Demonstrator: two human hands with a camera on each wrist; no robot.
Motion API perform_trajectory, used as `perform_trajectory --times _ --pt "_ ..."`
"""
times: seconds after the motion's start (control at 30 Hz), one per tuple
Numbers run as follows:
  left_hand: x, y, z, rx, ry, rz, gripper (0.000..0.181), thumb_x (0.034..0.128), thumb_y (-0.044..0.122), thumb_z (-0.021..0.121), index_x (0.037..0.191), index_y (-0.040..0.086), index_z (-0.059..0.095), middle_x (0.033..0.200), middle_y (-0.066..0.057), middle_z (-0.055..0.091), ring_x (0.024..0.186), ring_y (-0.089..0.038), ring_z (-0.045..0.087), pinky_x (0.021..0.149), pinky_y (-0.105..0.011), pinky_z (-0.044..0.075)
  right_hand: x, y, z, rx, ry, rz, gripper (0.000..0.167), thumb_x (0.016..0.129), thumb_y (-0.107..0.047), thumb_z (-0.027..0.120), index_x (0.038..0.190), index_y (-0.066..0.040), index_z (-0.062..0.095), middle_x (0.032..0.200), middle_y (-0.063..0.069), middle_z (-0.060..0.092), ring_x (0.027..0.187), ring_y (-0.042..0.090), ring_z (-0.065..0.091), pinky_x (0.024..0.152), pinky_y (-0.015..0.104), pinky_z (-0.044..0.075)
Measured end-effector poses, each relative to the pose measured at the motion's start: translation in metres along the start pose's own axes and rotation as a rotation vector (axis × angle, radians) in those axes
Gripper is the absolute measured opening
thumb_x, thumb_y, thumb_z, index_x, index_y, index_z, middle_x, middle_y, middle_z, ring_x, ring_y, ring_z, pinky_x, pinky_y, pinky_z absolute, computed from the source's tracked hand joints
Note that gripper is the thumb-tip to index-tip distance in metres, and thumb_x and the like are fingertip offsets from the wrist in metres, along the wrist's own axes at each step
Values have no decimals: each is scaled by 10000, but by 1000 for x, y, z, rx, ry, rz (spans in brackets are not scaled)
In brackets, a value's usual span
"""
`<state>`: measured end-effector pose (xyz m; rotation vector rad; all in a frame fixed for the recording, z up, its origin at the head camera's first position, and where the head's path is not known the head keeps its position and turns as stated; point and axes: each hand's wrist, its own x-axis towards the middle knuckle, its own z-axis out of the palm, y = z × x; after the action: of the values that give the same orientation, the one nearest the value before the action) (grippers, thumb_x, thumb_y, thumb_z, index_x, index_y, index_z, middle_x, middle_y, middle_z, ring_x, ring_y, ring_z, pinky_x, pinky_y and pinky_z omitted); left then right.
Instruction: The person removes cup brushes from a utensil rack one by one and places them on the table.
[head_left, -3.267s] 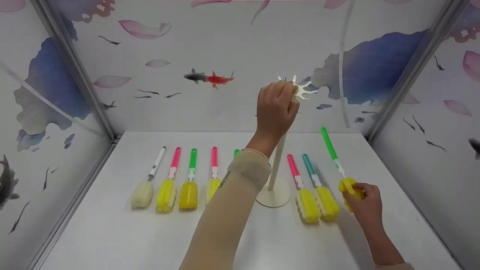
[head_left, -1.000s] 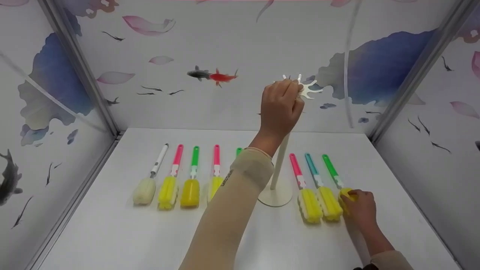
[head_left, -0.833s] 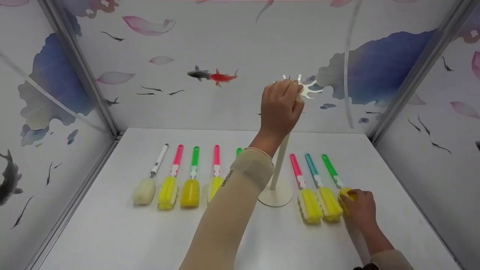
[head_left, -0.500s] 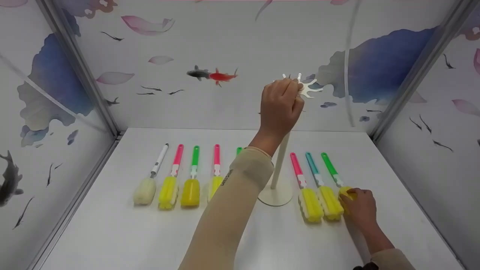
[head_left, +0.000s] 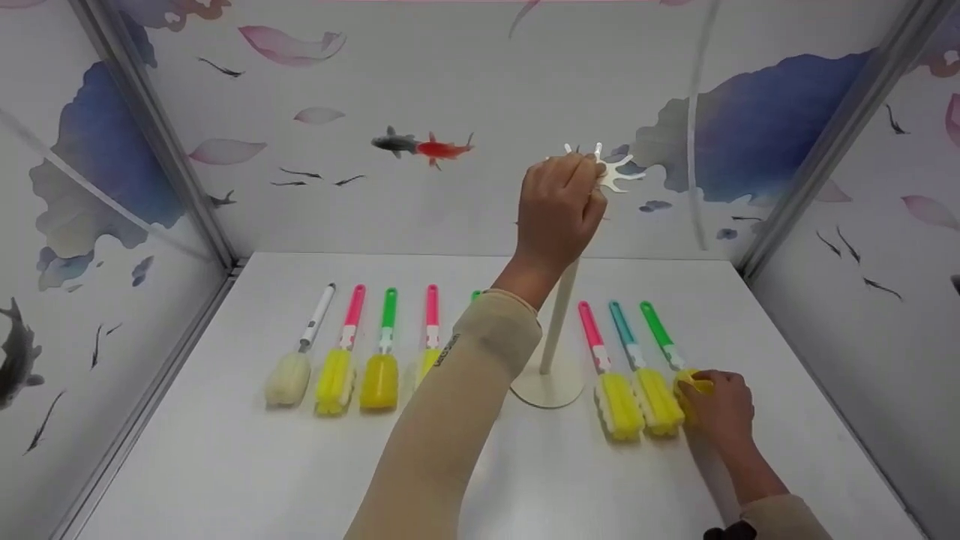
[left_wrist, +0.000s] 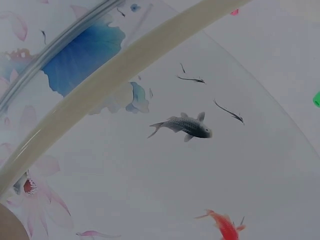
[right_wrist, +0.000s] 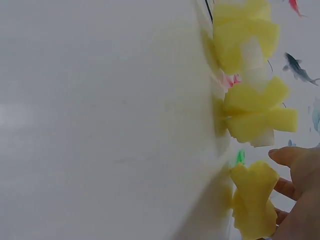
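My left hand (head_left: 559,210) grips the top of a cream-white stand (head_left: 556,322), just under its branched crown of hooks (head_left: 616,176). The stand's pole (left_wrist: 105,82) crosses the left wrist view; only a bit of that hand shows in the corner. On the right, my right hand (head_left: 724,409) has its fingers and thumb around the yellow sponge head (right_wrist: 255,200) of a green-handled bottle brush (head_left: 658,324) lying on the table. In the right wrist view the thumb appears lifted beside the sponge. A teal-handled brush (head_left: 624,330) and a pink-handled brush (head_left: 592,330) lie alongside.
Left of the stand lie a white-handled brush (head_left: 319,315), a pink one (head_left: 352,319), a green one (head_left: 388,319) and another pink one (head_left: 432,315). A further green handle is mostly hidden by my left sleeve (head_left: 457,390). Printed walls enclose the white table (head_left: 225,480).
Since the oldest frame, my right hand has brought the green-handled brush down and left, beside the teal one. Over the last second both hands stay almost still; the view shifts slightly.
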<state>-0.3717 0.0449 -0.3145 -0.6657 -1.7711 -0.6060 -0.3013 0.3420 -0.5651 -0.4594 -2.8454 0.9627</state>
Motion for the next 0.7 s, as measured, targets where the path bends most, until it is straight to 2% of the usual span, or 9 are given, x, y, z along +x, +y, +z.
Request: perform_trajectory --times 0.17,0.3,0.37,0.6,0.7 --pt "1 -3 -2 1 -12 7 216 949 142 491 1043 77 674 1034 -50 662 993 -190 596 981 -290 400 4 -9 -4 1 -3 4 483 970 -328 593 1284 34 533 1372 324 326 1200 475 357 1027 582 358" --pt "0 -3 -1 0 -24 -4 234 969 170 481 1058 76 677 1051 -51 665 1019 -191 598 1013 -301 379 5 -15 -7 3 4 -27 464 971 -312 591 1274 36 538 1381 324 324 1217 480 347 1035 591 337" --pt "0 -3 -1 -4 -39 -14 240 972 176 485 1068 72 679 1062 -55 667 1031 -192 598 1026 -306 368 5 -17 -8 11 9 -54 464 972 -318 590 1268 37 543 1380 325 329 1221 483 345 1035 597 327" --pt "-1 -5 -9 -20 -140 -62 268 976 180 476 1109 72 682 1098 -54 664 1069 -189 585 1046 -291 348 9 -27 -13 63 79 -233 431 967 -280 611 1216 71 587 1295 318 413 1168 492 389 979 607 323" --pt "-2 -5 -13 -35 -174 -74 273 978 186 478 1112 67 683 1112 -61 668 1076 -187 595 1063 -277 337 12 -35 -15 60 83 -242 417 970 -275 609 1217 60 587 1304 307 413 1174 483 391 992 606 324"
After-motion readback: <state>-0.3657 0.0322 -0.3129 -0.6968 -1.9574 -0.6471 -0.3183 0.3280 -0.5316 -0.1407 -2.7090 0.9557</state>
